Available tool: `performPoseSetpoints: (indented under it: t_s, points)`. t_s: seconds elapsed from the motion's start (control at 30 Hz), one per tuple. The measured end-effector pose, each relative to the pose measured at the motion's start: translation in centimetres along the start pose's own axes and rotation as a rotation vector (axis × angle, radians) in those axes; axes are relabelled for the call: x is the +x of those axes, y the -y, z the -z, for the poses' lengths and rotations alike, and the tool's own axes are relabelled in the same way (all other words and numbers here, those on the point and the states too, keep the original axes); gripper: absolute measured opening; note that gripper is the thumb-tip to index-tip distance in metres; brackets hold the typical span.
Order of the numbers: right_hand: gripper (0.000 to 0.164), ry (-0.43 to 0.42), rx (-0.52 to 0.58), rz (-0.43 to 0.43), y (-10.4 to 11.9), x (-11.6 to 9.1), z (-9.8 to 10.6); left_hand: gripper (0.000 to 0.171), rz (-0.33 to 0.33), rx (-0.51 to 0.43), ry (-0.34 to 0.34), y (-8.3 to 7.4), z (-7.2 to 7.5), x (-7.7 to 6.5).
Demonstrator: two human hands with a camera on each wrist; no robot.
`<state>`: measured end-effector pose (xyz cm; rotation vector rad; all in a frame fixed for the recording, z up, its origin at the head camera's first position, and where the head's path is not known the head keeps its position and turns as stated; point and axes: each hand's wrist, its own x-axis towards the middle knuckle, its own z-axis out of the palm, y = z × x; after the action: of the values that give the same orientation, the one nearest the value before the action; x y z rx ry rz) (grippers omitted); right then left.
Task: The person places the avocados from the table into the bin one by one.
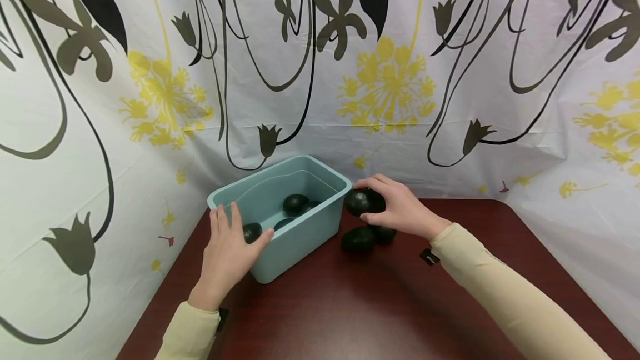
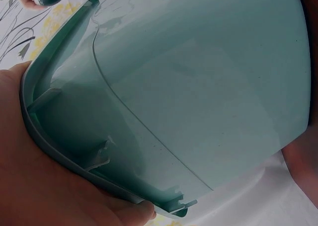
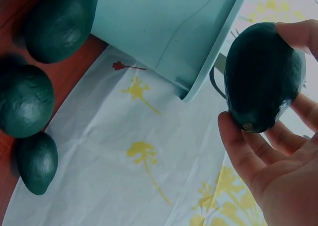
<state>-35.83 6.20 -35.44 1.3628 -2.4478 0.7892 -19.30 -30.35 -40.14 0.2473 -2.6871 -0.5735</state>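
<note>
My left hand (image 1: 227, 254) lies over the near left end of a light blue plastic bin (image 1: 305, 243), fingers spread and fairly straight along its rim. In the left wrist view, the palm and fingers (image 2: 124, 211) lie against that rim. Several dark green avocados (image 1: 296, 204) sit inside the bin. My right hand (image 1: 400, 204) holds another avocado (image 3: 263, 77) between thumb and fingers, just outside the bin's right end and above the table. Below it, more avocados (image 1: 357, 239) lie on the table; the right wrist view shows three.
The dark red-brown table (image 1: 390, 304) carries the bin near its back left. A white cloth (image 1: 300, 71) printed with flowers hangs behind and along the left side. The bin's tall wall (image 1: 295, 254) stands between its contents and the avocados on the table.
</note>
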Motion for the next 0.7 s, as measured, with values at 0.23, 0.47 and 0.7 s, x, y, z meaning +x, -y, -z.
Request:
performPoseSetpoints:
  t_s: [0.23,0.47,0.7]
  points:
    - [0.058,-0.004,0.019,0.011,0.2,0.6,-0.6,0.12,-0.006,0.0,-0.011,0.1,-0.1,0.0]
    - [0.057,0.007,0.052,0.031,0.5,1.3,-1.0,0.12,-0.004,0.003,-0.003,0.0,0.1,-0.1]
    - [0.056,0.032,0.086,0.014,0.9,1.8,-1.6,0.12,-0.004,-0.002,-0.002,-0.2,0.1,-0.1]
